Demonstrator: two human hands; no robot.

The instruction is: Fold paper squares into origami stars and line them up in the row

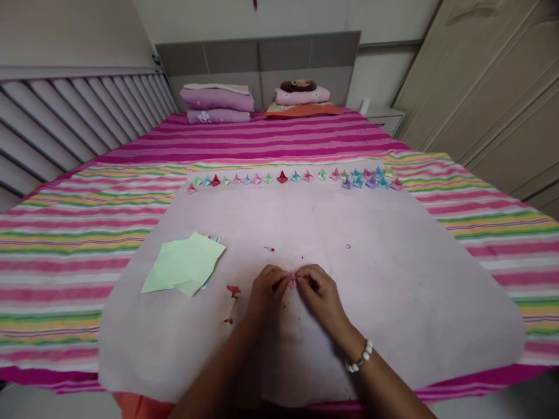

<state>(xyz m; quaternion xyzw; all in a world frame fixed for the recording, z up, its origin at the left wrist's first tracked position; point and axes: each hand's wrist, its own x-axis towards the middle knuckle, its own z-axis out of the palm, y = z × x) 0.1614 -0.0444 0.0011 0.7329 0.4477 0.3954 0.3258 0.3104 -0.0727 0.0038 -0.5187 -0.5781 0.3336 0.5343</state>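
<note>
Between my two hands is a small pink origami piece [292, 281], held just above or on the pale sheet [393, 279]. My left hand [269, 291] pinches its left side with thumb and fingertips. From the right, my right hand [321, 291] pinches the opposite side; a white bead bracelet [360, 357] circles that wrist. The fingertips hide part of the folded paper. Left of my left hand lie a red scrap [233, 290] and a small reddish-brown bit [228, 320]. Beyond my hands rests a small red pin-like item [269, 249].
A stack of light green paper squares [183, 265] lies at the left. Several folded origami pieces line the sheet's far edge, among them a red one [282, 177], with a cluster [371, 179] at the right. Folded purple bedding [218, 99] sits by the headboard [262, 55].
</note>
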